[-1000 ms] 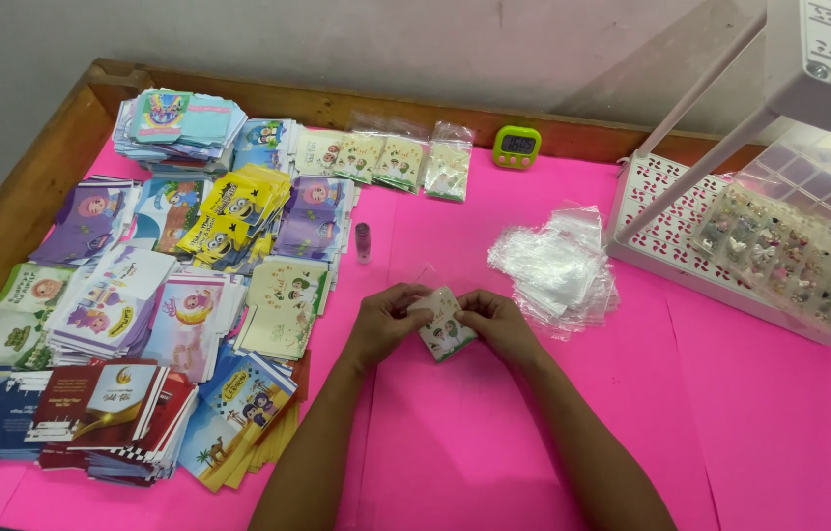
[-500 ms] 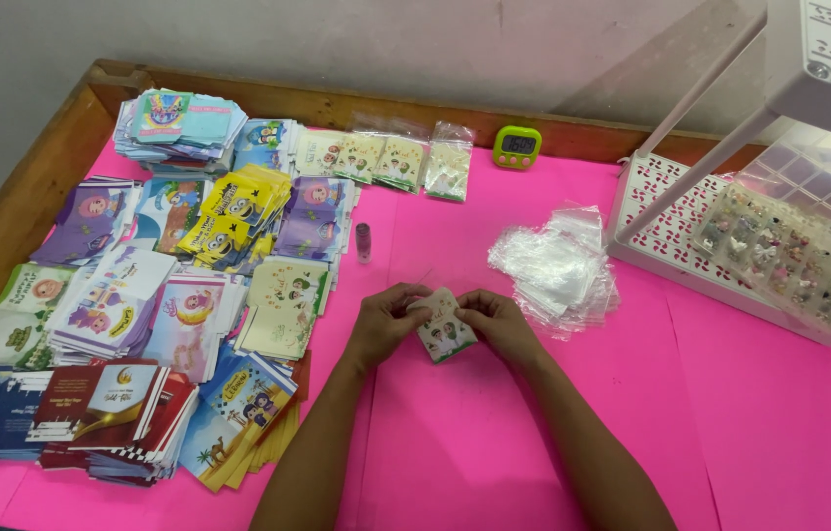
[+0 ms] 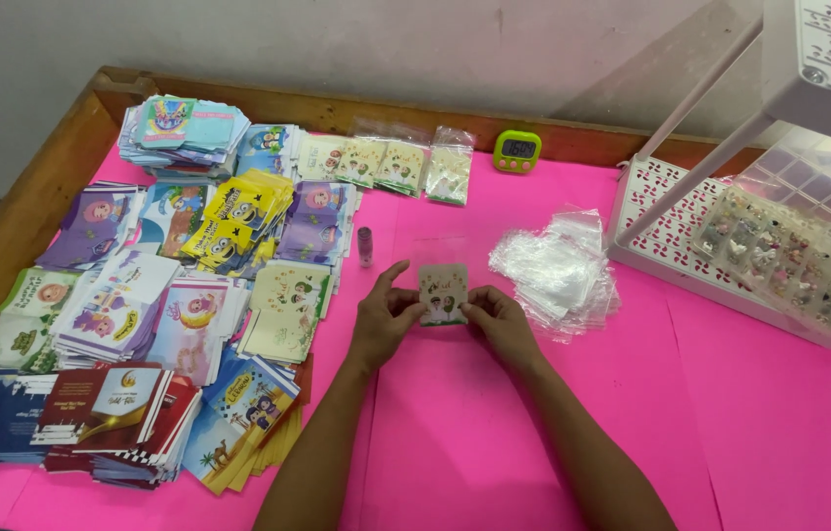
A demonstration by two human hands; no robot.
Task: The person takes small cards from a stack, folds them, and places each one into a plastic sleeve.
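Note:
Both of my hands hold a small cream card (image 3: 443,292) with cartoon figures, upright over the pink table cover (image 3: 455,433). My left hand (image 3: 383,322) pinches its lower left edge, thumb and fingers spread. My right hand (image 3: 500,321) grips the lower right corner. A clear sleeve seems to lie around the card, its top edge faint above it. A loose heap of clear plastic sleeves (image 3: 558,270) lies just right of my right hand.
Several stacks of colourful printed envelopes (image 3: 155,295) fill the left half. A row of bagged cards (image 3: 391,162) and a green timer (image 3: 516,149) sit at the back. A small pink tube (image 3: 365,246) lies near the stacks. A white rack (image 3: 730,236) with a clear compartment box stands at right.
The card has been turned from tilted and low between my hands to upright and facing me, and my left fingers have spread apart.

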